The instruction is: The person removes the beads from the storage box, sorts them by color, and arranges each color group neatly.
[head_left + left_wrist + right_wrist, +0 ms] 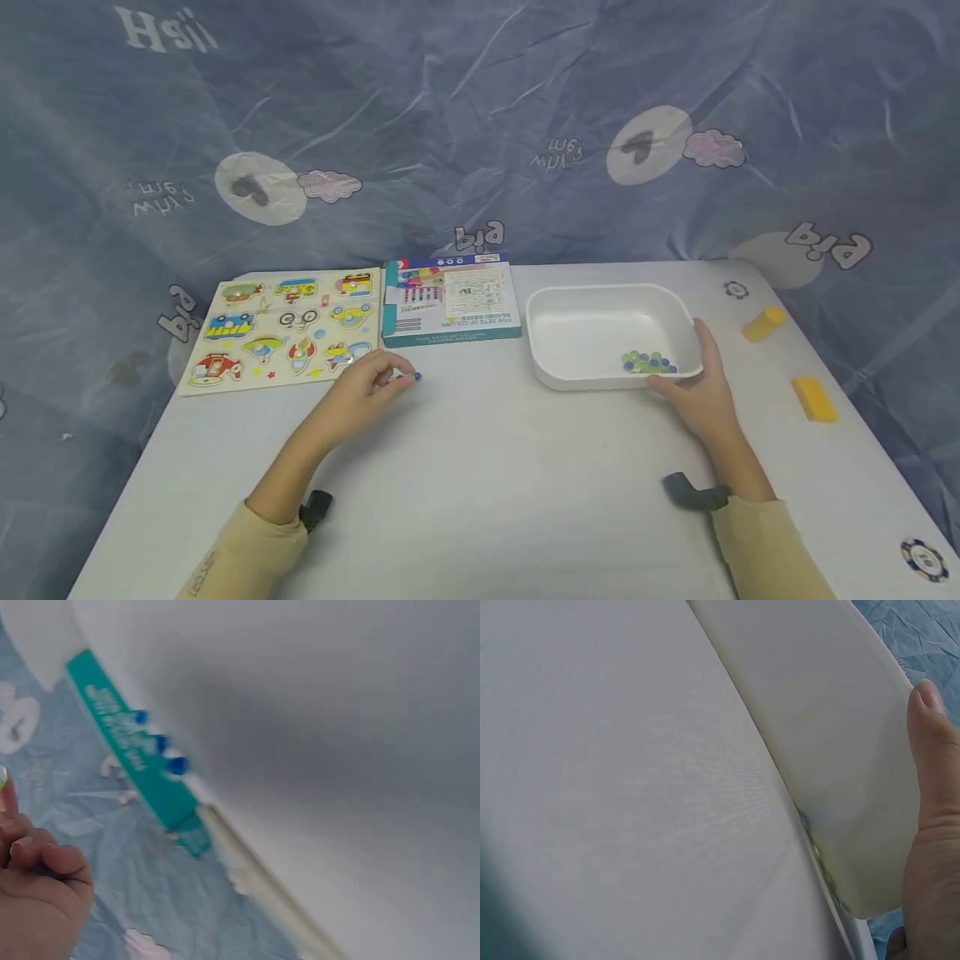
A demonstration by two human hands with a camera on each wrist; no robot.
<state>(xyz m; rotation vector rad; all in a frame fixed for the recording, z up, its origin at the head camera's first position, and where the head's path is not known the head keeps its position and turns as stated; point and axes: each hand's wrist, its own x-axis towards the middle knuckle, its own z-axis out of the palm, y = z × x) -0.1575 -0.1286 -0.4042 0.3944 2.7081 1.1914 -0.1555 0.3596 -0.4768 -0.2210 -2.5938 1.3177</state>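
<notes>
My left hand is over the table just in front of the flat box, pinching a small marble between thumb and fingertips. It looks blue in the head view; in the left wrist view a greenish glassy marble shows at a fingertip. Several blurred blue spots appear in front of the box's teal side there. My right hand grips the near right corner of a white tray, thumb at the front rim, fingers along the right side. Green and blue marbles lie gathered in that corner.
A wooden picture puzzle board with vehicles lies at the back left, beside the teal and white box. A yellow cylinder and a yellow block are right of the tray. A printed blue cloth hangs behind the table.
</notes>
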